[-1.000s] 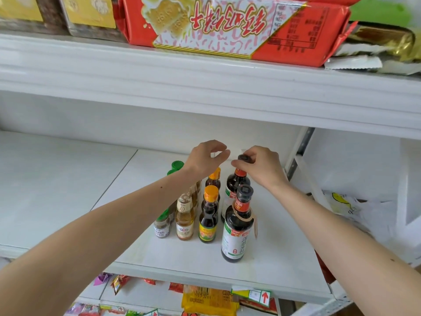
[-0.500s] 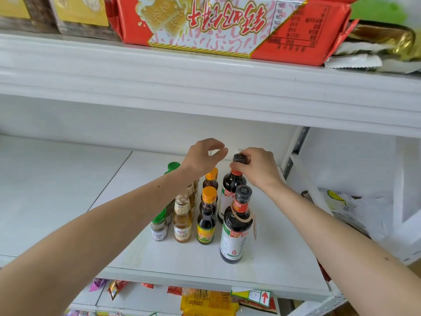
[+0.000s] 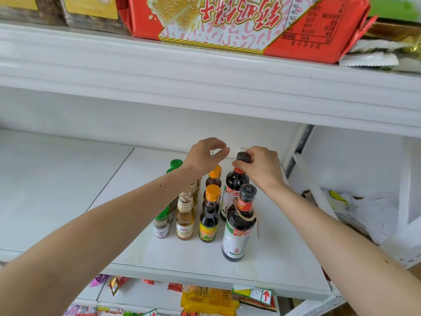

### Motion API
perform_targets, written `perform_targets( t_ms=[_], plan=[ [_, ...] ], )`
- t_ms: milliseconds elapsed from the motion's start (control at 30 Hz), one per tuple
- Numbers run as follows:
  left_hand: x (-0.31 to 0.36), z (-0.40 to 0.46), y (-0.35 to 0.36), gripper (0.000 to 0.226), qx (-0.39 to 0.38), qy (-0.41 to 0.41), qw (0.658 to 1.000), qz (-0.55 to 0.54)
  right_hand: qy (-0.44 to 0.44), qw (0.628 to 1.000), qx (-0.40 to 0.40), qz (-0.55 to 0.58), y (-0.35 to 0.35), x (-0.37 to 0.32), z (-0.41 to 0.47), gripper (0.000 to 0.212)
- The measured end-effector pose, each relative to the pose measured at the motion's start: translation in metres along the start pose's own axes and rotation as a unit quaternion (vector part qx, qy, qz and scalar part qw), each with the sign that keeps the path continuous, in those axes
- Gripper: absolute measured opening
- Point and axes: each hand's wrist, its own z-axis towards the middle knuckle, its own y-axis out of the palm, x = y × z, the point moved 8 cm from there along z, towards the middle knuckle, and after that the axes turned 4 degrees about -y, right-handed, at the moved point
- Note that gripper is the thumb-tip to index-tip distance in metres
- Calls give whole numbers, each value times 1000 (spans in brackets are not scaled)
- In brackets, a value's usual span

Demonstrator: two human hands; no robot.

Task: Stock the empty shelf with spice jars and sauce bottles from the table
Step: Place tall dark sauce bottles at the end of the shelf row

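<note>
Here, the rear dark sauce bottle (image 3: 234,188) stood upright on the white shelf (image 3: 280,254), in the right-hand column of the bottle group. I saw the right hand (image 3: 262,167) gripping its black cap (image 3: 243,156), fingers curled around the cap. The left hand (image 3: 205,156) hovered just beside it, above the orange-capped bottles (image 3: 210,213), fingers loosely curled; it appeared to hold nothing, though the fingertips were partly hidden. A second dark bottle (image 3: 238,226) stood in front. To the left stood a pale vinegar bottle (image 3: 185,215) and a green-capped spice jar (image 3: 161,224). A red biscuit pack (image 3: 239,23) lay on the shelf above.
</note>
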Motion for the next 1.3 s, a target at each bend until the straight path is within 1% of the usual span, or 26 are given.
perform_targets(
  t_ms=[133,267,367,433,500,567,633,700,767,833,900,967,1167,1300],
  plan=[
    [-1,2,0,36,2,2,1000,2,-3,1000,-6,-12,0,-3,0,36],
    [3,3,2,35,-2,3,1000,-2,3,1000,-26,-8,3,-1,-1,45],
    [6,1,3,33,-1,7,1000,-16,25,999,-39,24,-1,6,-4,54],
    [8,-1,3,33,-1,13,1000,-28,48,996,-30,64,-13,10,-10,56],
    [10,-5,3,32,-7,19,999,-38,55,993,-10,99,-28,11,-20,51],
    [12,-10,4,31,-16,26,998,-46,48,990,-5,134,-39,7,-31,41],
    [13,-16,4,31,-21,32,998,-51,31,983,-50,171,-41,1,-42,39],
    [13,-19,2,31,-17,32,998,-50,4,973,-140,186,-33,-9,-54,48],
    [12,-22,1,31,-13,26,998,-48,-23,961,-216,170,-24,-16,-66,54],
    [12,-24,1,32,-12,21,999,-49,-45,957,-244,153,-20,-19,-72,44],
    [11,-26,0,32,-10,21,999,-45,-59,955,-249,153,-17,-19,-73,33],
    [11,-27,-2,32,-5,23,999,-37,-64,956,-243,155,-16,-18,-73,28],
    [10,-29,-5,33,6,21,999,-35,-70,971,-189,128,-19,-23,-70,23],
    [10,-28,-9,33,11,19,999,-33,-79,979,-164,89,-16,-26,-66,24]
  ],
)
